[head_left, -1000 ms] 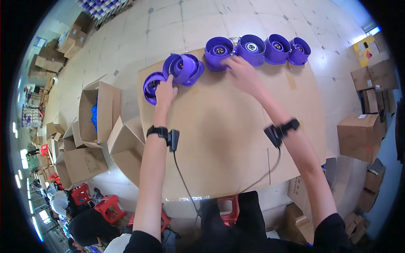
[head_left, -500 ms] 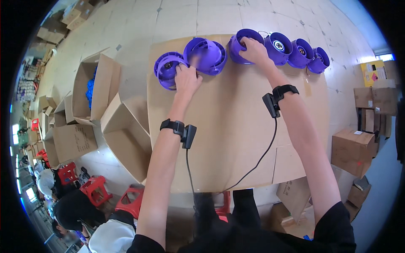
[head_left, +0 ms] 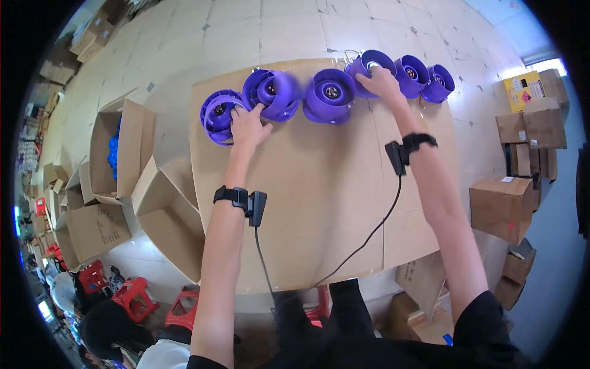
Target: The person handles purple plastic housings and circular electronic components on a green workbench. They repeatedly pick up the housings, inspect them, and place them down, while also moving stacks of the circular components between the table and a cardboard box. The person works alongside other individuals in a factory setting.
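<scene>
Purple moulded plastic makes up every piece in the row along the far edge of the tabletop [head_left: 319,209]: round fan-like housings, each with a ring wall, curved vanes and a dark hub in the middle. They look light and stiff, smooth enough to slide on the brown cardboard-coloured surface, and the thin vanes seem the weakest part; the outer ring is probably the safest place to take hold, thumb on one side and fingertips opposite.

The left hand [head_left: 247,126] lies with fingers spread and slightly curled between two of them, fingertips touching the leftmost housing [head_left: 216,115] on one side and the rim of the second housing [head_left: 271,93] just beyond them; they press rather than clamp. The right hand [head_left: 382,83] cups over the fourth housing [head_left: 369,64], fingers bent across its rim; whether they close around it I cannot tell, as the hand covers the near wall. The third housing [head_left: 330,95] stands free between the two hands, and two more housings [head_left: 424,77] sit just beyond the right fingers.

The second housing is blurred. Undersides are hidden, and the open box [head_left: 114,154] shows only a patch of blue.
</scene>
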Demonstrator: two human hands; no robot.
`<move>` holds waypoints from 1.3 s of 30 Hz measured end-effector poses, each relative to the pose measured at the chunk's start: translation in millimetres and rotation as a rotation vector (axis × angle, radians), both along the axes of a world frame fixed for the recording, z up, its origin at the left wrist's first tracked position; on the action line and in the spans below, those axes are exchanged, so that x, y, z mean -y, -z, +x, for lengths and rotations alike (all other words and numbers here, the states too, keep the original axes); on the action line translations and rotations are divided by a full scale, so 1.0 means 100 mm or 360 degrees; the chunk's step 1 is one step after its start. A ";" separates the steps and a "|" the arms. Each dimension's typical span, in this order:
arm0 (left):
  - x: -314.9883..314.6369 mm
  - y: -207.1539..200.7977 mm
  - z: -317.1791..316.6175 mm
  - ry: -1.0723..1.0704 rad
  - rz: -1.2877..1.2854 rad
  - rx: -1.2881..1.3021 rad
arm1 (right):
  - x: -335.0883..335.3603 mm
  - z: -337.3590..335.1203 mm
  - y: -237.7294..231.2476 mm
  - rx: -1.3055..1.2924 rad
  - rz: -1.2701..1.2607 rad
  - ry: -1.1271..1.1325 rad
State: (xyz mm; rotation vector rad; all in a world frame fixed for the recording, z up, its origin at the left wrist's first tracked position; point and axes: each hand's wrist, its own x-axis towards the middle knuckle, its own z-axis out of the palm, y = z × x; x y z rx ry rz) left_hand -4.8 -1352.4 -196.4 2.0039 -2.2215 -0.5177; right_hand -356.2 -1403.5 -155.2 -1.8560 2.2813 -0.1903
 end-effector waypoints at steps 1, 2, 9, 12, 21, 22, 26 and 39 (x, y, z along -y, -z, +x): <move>0.01 0.00 0.01 -0.0025 0.0027 -0.0015 | 0.05 0.02 0.00 -0.0013 0.0103 0.0008; 0.01 0.01 0.00 -0.0056 0.0045 0.0007 | 0.11 0.04 0.01 -0.0026 0.0205 0.0015; 0.05 -0.05 -0.11 -0.0208 0.0003 0.0061 | 0.22 0.16 0.17 0.0125 0.0282 0.0047; -0.09 -0.03 -0.05 -0.0202 -0.0072 0.0063 | 0.08 0.15 0.17 0.0327 0.0470 -0.0073; -1.33 -0.12 0.39 0.0111 -0.0055 0.0004 | -0.99 0.48 0.12 0.0056 0.0392 -0.0040; -1.48 -0.12 0.44 0.0122 -0.0044 0.0018 | -1.05 0.54 0.12 0.0014 0.0335 -0.0005; -1.86 -0.16 0.51 0.0199 0.0059 0.0036 | -0.99 0.60 0.15 0.0008 0.0215 0.0195; -3.42 0.00 0.53 0.0236 0.0147 0.0043 | -2.38 0.61 0.30 0.0032 0.0065 0.0297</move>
